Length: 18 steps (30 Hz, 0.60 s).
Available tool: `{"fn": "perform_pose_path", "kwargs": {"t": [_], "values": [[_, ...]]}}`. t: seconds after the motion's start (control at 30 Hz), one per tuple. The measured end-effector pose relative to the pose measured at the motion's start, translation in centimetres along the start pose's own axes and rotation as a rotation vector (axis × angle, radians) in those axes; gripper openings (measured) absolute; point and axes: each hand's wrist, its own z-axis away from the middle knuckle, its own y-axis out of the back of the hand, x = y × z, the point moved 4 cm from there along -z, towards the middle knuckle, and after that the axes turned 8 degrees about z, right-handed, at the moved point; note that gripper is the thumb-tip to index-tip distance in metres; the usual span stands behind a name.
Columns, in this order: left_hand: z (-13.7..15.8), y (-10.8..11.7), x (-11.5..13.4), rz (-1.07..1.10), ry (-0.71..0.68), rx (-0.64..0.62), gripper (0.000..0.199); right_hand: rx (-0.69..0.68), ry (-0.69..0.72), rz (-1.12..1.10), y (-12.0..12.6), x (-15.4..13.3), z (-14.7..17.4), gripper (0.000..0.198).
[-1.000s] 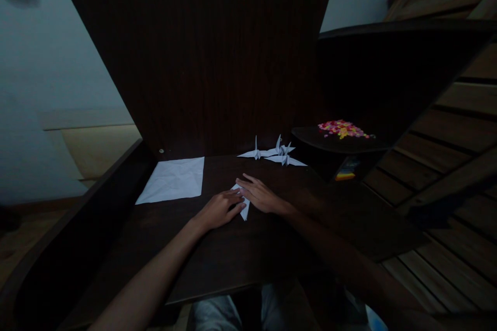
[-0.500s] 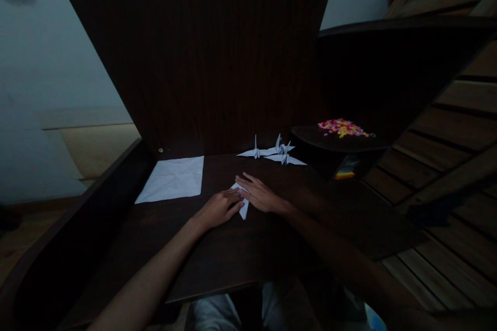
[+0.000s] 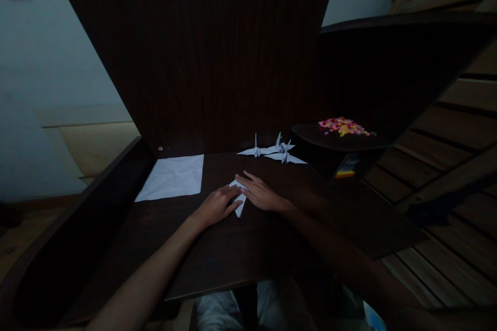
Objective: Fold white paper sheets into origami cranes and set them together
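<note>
A small folded white paper (image 3: 239, 207) lies on the dark tabletop, narrowing to a point towards me. My left hand (image 3: 218, 206) rests on its left side, fingers laid across the paper and thumb apart near its lower part. From the right, my right hand (image 3: 261, 192) reaches over the paper's upper part with its fingers stretched out. The fingertips of both hands come close together over the paper and hide its middle. Several folded white paper cranes (image 3: 285, 157) sit behind my hands by the back panel.
A creased white paper sheet (image 3: 174, 178) lies flat at the left of the tabletop (image 3: 217, 264). A raised side board (image 3: 77, 222) borders the left edge. On a low corner shelf (image 3: 310, 137) at the right is a heap of small pink, red and yellow pieces (image 3: 344, 126).
The folded paper's lower point has swung slightly to the left. My hands stay in almost the same place on it, and the view has shifted a little.
</note>
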Motion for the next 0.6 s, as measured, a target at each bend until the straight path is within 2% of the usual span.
{"fn": "perform_pose_path", "kwargs": {"t": [0.2,0.33,0.5,0.6], "values": [[0.1,-0.1,-0.2,0.024,0.048,0.015,0.042,-0.025,-0.027,0.016,-0.7,0.5,-0.2,0.045],[0.2,0.0,-0.4,0.073,0.07,0.033,0.056,-0.006,-0.056,0.017,-0.5,0.4,-0.1,0.047],[0.3,0.2,-0.9,0.123,0.117,0.096,0.076,0.023,-0.183,0.062,0.3,0.5,0.0,0.053],[0.3,0.2,-1.4,0.144,0.17,0.099,0.08,0.01,-0.176,0.077,0.5,0.3,0.0,0.048]]}}
